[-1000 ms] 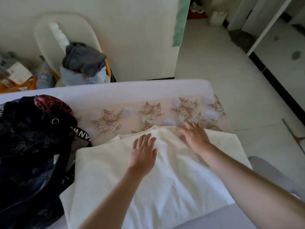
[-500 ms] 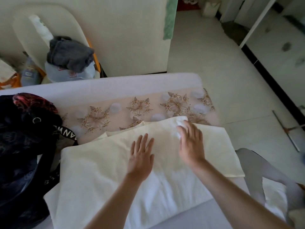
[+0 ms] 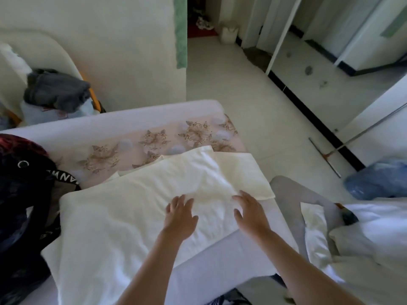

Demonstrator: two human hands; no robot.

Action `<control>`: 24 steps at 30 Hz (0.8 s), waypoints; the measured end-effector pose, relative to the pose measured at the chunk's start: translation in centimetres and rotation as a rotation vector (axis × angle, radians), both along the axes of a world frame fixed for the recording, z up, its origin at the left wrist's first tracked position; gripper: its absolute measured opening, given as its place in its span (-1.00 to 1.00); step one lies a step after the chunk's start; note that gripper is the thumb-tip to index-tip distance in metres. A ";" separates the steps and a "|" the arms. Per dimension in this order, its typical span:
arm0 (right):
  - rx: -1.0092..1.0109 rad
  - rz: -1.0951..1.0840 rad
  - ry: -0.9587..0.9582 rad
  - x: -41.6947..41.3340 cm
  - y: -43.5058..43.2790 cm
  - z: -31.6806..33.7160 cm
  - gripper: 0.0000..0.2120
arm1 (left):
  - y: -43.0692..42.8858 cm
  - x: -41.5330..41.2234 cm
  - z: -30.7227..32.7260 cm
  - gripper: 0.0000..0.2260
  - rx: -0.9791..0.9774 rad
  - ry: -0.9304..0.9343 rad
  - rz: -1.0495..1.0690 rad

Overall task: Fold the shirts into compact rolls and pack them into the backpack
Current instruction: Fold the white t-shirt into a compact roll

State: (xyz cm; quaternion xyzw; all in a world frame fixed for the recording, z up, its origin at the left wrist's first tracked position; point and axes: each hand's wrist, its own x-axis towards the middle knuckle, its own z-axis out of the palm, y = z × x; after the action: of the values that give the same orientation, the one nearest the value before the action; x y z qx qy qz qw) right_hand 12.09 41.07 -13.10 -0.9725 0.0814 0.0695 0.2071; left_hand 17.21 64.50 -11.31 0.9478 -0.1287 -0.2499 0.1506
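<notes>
A pale tiled floor (image 3: 242, 89) is stretching past the lavender-sheeted bed (image 3: 110, 128), where the cream shirt (image 3: 123, 216) is lying flat beside the dark backpack (image 3: 22, 194), the left hand (image 3: 179, 216) and right hand (image 3: 251, 213) resting on it, fingers spread, gripping nothing.

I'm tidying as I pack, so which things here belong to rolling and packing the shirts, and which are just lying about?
For the job: cream shirt, black backpack, left hand, right hand.
Lying about: grey garment, floor squeegee, blue bag, green towel.
</notes>
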 end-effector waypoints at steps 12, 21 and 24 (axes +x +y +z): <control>-0.270 -0.054 0.112 2.2 -12.4 -1.4 -0.73 | -16.9 2.9 2.2 -0.53 -0.141 -0.009 -0.205; 0.206 -0.388 0.196 5.7 -15.3 0.9 -0.51 | -23.8 4.2 0.9 -0.88 -0.195 -0.103 0.151; 0.752 -0.689 0.560 7.0 -15.4 2.1 -0.24 | -22.6 4.3 1.9 -0.90 -0.365 -0.040 0.283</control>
State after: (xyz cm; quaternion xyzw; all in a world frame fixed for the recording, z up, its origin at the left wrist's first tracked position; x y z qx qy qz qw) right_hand 19.11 25.68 -11.04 -0.6940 0.4147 0.2768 0.5195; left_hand 21.53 41.86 -9.42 0.9181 -0.0406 -0.1802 0.3506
